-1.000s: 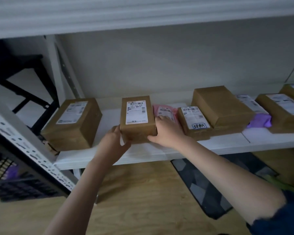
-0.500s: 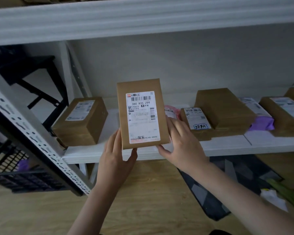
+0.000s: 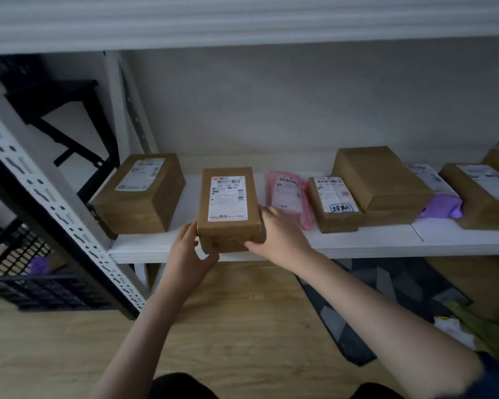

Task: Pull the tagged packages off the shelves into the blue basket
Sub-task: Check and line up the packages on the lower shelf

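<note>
A: From the head camera, where does it stand?

B: Both hands are on one brown box (image 3: 228, 208) at the front edge of the white shelf (image 3: 357, 244). The left hand (image 3: 189, 250) cups its near left corner, fingers curled under and thumb against the side. The right hand (image 3: 280, 236) grips the right near corner, fingers wrapped along the side. The box lies flat, label up, its bottom on the shelf as far as I can tell.

A: Does it carry a tag?

B: I see only the printed shipping label; no handwritten tag shows. The box with the handwritten sticker (image 3: 333, 204) lies further right, partly under a larger brown box (image 3: 382, 180), untouched.

A: And the basket?

B: A dark crate (image 3: 26, 272) sits low at the left beyond the shelf post; it holds something purple. In this light I cannot tell whether it is the blue basket.

A: What else is on the shelf?

B: A big box (image 3: 140, 194) at the left, a pink mailer (image 3: 288, 197) just beside the held box, a purple bag (image 3: 441, 207), and two more boxes at the far right.

A: So how far along?

B: I would judge early to middle: at least one tagged package is still to be pulled.
</note>
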Motion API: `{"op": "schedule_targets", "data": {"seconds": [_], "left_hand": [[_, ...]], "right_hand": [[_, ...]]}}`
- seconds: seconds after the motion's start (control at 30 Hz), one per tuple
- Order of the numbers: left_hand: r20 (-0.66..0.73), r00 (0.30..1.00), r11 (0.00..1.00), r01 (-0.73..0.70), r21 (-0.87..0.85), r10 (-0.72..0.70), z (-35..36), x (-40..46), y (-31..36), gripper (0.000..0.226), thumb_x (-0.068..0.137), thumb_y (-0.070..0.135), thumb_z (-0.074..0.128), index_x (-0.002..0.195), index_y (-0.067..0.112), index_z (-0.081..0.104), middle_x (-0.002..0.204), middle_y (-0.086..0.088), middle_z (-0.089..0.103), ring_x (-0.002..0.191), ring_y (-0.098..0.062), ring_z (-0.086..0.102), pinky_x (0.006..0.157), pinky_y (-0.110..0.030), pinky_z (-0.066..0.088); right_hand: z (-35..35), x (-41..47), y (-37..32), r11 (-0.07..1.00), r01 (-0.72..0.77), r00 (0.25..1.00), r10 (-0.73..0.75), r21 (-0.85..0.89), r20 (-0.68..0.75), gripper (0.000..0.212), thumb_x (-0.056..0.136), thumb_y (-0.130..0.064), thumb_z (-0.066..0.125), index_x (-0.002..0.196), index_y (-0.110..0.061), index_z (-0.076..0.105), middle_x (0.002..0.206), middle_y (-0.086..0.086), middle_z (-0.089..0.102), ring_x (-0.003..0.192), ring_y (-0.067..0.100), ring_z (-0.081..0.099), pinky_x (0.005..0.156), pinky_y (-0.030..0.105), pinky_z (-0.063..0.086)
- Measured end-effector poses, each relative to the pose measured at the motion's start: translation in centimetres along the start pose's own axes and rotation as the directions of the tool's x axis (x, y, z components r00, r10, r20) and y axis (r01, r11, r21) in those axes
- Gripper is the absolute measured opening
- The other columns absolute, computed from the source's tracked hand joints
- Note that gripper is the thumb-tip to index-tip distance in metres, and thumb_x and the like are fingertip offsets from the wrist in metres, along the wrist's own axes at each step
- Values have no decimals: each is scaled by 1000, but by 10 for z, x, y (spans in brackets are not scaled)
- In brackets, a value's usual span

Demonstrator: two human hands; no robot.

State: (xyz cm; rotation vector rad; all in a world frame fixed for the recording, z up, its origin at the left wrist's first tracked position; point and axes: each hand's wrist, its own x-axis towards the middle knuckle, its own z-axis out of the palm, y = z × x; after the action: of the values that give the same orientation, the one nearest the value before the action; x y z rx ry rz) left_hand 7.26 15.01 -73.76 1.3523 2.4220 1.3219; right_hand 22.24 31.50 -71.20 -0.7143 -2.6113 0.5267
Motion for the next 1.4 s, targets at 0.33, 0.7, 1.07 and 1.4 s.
{"op": "schedule_targets", "data": {"seconds": [0.33,0.7,1.07,1.4], "left_hand": [[5,995,995,103,-5,-103,-29,31,-47,54,85,10,72,136,15,54,130,-1,59,112,-17,62,84,-23,56],[-207,929,951,309,-28,-308,-13,-14,-22,60,91,21,71,144,13,44,129,-3,56,106,-14,57,82,-31,51],[59,995,994,-82,68,78,54,-34,43,41,84,9,77,124,10,64,118,2,61,103,-19,63,83,-36,52],[226,974,982,-61,180,19,116,48,67,77,88,30,75,149,3,38,148,-15,47,133,-31,48,110,-36,38]], "right_hand": [[43,52,-41,1000,-2,1000,2,-19,14,68,82,-45,72,137,-15,47,119,4,54,106,20,55,84,39,58],[19,18,-29,984,93,995,-87,-154,42,64,92,-51,60,140,-9,51,136,6,56,127,26,46,107,39,42],[-26,-35,63,989,-141,983,134,-45,-128,56,93,-35,63,140,-8,50,138,6,51,129,23,43,102,40,47],[-33,-21,74,982,-116,991,105,-147,-83,61,93,-26,63,145,-3,41,142,10,49,125,25,49,104,38,47]]}}
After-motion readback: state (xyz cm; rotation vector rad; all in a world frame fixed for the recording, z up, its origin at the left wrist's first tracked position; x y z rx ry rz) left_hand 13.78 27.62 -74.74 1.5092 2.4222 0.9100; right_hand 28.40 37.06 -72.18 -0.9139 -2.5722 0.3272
